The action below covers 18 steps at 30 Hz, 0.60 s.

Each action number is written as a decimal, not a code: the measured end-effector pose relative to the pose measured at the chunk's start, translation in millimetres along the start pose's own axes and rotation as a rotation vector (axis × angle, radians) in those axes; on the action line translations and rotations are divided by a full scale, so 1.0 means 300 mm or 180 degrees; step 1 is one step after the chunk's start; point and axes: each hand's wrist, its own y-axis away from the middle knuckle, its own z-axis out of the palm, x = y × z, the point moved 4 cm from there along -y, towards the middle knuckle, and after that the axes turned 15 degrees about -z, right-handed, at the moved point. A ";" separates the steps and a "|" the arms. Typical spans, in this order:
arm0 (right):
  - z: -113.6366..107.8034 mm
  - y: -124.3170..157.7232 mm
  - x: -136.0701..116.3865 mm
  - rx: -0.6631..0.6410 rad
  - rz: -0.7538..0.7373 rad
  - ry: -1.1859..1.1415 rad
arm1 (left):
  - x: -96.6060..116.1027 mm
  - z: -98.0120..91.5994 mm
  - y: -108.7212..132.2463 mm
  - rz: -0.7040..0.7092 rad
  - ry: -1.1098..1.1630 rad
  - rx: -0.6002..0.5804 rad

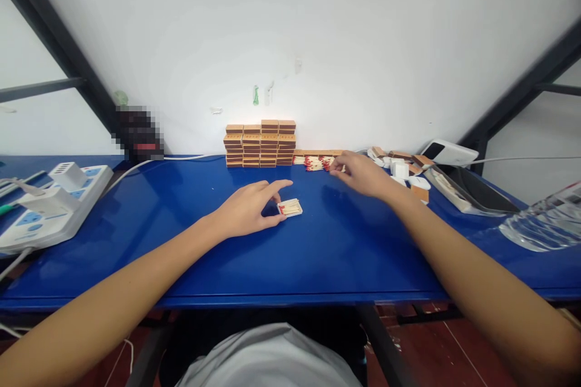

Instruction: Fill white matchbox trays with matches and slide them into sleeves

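A small white matchbox tray with matches in it, red heads to the left, lies on the blue table. My left hand holds the tray's left end between thumb and a bent finger, while the index finger stretches out above it. Farther back, a loose pile of red-headed matches lies along the wall. My right hand is at the right end of this pile, its fingers curled and pinched among the matches; the fingertips are partly hidden. Left of the pile stands a stack of closed matchboxes in several columns.
Empty white trays and brown sleeves lie heaped at the back right, beside a white device and a dark open case. Clear plastic sits far right. A power strip with plugs is on the left.
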 end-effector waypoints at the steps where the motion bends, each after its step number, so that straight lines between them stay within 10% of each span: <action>1: -0.005 0.015 0.057 -0.0046 0.0126 0.0075 | 0.001 0.000 0.000 -0.0021 -0.0005 -0.0015; 6: 0.006 0.059 0.206 -0.0313 0.0349 -0.0036 | 0.006 0.000 0.000 -0.0073 -0.0028 -0.0042; 18: 0.036 0.062 0.220 -0.0388 0.0314 -0.0204 | 0.004 0.000 0.000 -0.0035 -0.0012 -0.0043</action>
